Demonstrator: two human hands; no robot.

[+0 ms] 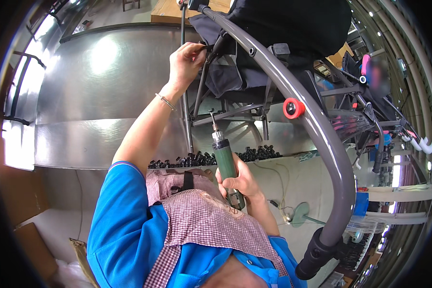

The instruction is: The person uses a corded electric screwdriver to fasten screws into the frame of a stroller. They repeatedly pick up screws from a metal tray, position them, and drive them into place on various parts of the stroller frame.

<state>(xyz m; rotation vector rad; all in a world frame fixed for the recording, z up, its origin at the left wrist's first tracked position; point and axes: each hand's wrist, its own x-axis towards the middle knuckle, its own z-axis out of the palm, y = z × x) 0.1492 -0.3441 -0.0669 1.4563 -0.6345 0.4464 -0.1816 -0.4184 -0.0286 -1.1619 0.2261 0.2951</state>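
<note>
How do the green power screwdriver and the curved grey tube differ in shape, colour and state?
The power screwdriver is straight and slim; the curved grey tube makes a wide bend and looks much longer. The power screwdriver has a mostly green body, while the curved grey tube is glossy grey. The right hand holds the power screwdriver; no hand holds the curved grey tube. Both carry black parts.
</note>
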